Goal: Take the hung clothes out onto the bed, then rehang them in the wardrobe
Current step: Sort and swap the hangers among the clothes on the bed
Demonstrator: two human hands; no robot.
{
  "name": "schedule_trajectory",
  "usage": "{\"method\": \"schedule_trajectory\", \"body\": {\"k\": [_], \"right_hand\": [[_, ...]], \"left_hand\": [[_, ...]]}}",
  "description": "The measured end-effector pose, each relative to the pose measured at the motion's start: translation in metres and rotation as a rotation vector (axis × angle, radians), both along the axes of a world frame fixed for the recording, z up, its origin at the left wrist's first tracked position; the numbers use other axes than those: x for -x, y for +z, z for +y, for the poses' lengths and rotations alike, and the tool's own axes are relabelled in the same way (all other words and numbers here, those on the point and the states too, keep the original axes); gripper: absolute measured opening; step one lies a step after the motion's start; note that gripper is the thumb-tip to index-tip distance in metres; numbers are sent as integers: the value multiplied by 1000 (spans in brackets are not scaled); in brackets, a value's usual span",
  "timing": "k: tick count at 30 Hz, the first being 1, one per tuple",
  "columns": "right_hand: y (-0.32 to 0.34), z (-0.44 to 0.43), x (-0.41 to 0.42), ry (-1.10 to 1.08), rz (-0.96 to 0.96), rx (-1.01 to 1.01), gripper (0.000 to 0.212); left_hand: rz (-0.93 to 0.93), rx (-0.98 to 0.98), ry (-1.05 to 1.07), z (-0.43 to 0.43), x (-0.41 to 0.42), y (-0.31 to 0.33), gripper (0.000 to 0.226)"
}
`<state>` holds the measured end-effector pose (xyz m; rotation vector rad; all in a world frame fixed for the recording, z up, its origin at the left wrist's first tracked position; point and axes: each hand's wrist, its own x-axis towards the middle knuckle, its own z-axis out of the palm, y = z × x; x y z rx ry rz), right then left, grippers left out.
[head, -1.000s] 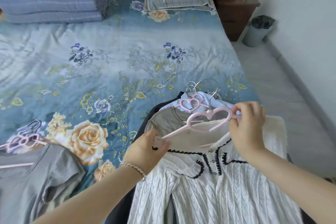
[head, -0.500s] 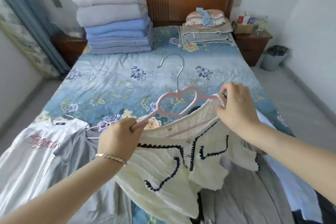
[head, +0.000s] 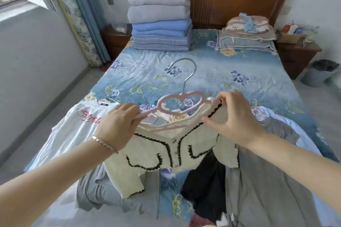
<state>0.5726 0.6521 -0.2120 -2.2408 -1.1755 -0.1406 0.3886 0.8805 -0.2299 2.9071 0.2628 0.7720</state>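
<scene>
Midway: left hand (head: 118,127) gripping pink hanger (head: 181,96), right hand (head: 236,118) pinching cream cardigan (head: 153,155) at 3 o'clock; garments (head: 267,190) lying on bed (head: 212,72), awaiting wardrobe.

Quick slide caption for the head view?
Left hand and right hand hold cream cardigan on pink hanger above the bed.

red script on white T-shirt (head: 71,134), too blurred to read

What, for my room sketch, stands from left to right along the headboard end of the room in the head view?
Curtain → nightstand → stack of folded blankets → pillows → second nightstand → bin.
</scene>
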Motion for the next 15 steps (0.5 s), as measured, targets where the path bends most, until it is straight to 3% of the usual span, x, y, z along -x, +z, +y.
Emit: {"method": "schedule_trajectory", "body": {"k": [2, 5, 7, 10, 12, 15], "right_hand": [[0, 2, -16, 26, -115, 80, 65], [15, 9, -16, 107, 79, 278, 32], [23, 12, -5, 168, 110, 422, 38], [32, 7, 25, 310, 149, 560, 46], [38, 1, 43, 386, 250, 693, 47], [51, -6, 48, 414, 500, 751, 39]], "left_hand": [[-37, -39, -43, 13, 10, 4, 60], [-9, -53, -23, 29, 18, 8, 50], [63, -11, 106, 37, 22, 11, 47], [370, -46, 319, 47, 32, 20, 40], [600, -48, 334, 47, 32, 29, 42], [839, 114, 305, 43, 14, 45, 48]]}}
